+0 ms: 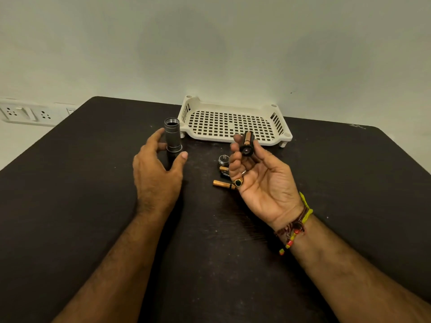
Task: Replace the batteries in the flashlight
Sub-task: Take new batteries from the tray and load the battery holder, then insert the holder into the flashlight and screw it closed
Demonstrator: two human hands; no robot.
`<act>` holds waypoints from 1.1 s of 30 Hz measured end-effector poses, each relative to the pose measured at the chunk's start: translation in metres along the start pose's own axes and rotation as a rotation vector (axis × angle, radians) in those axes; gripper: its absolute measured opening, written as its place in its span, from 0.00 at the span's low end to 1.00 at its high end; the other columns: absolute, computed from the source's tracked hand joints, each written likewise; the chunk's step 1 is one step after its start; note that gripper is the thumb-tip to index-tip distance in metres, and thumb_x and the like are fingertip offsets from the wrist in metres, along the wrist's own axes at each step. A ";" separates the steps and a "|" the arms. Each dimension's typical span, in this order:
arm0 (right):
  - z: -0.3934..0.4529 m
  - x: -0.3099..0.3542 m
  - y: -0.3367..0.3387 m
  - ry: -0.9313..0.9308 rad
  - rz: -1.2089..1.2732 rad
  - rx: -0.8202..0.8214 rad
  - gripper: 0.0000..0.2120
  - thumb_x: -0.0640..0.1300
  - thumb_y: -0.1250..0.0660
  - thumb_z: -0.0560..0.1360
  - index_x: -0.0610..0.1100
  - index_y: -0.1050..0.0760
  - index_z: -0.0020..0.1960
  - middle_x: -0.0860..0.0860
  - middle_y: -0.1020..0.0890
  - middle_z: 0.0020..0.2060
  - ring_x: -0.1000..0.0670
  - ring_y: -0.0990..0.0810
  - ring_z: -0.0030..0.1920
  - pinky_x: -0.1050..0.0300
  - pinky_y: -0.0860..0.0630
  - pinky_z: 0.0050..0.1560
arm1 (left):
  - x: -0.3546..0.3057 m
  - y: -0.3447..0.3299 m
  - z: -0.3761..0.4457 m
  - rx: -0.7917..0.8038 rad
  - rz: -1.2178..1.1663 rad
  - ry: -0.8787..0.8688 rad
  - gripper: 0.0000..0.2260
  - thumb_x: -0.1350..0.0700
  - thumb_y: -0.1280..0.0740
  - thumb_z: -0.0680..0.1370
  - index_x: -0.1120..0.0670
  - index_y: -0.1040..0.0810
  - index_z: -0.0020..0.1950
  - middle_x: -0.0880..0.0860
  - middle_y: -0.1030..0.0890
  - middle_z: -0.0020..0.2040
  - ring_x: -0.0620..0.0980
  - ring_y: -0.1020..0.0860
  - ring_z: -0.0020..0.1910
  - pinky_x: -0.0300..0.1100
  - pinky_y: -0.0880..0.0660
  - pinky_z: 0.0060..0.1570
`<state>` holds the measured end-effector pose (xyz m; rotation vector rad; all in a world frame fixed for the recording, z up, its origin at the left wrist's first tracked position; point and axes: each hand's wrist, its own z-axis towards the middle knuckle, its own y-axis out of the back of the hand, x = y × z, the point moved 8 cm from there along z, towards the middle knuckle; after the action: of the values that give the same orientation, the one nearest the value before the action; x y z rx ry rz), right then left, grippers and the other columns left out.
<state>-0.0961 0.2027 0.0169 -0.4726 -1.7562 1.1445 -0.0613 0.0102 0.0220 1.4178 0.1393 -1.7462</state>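
Carrier (246,143) first: my right hand (261,178) has it up off the table, pinched between thumb and fingertips at about one o'clock from table centre, with copper-coloured cells visible in its slots. Tube (173,137) stands upright at eleven o'clock, open threaded mouth up, and my left hand (157,169) curves round it with fingers and thumb spread; I can't tell whether they touch the metal.

I judge the step in hand to be feeding the carrier into the tube. To do it well I'd close the left hand on the tube so it can't tip, check which end of the carrier goes in first, line the two axes up before lowering, and let it slide rather than force it. Cap (223,159) sits just beside my right fingers, spring upward, ready for screwing on afterwards.

Two loose cells lie below the cap: one (224,184) at my ring finger, another (224,170) partly hidden.

Table (93,206) is dark and dusty. Basket (233,123), white and perforated, sits at twelve o'clock against a plain wall; sockets (28,114) at ten.
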 end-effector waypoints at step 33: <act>-0.043 0.047 -0.013 1.077 -0.885 -0.217 0.17 0.33 0.27 0.74 0.42 0.26 0.60 0.48 0.16 0.52 0.52 0.15 0.50 0.59 0.19 0.51 | -0.045 -0.024 -0.026 0.264 0.003 -0.437 0.17 0.54 0.23 0.70 0.46 0.19 0.57 0.42 0.19 0.53 0.40 0.21 0.53 0.34 0.26 0.55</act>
<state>-0.0785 0.2509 0.0565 -0.2791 -0.9072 -0.0097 -0.0579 0.0641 0.0409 1.1755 -0.3385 -2.0842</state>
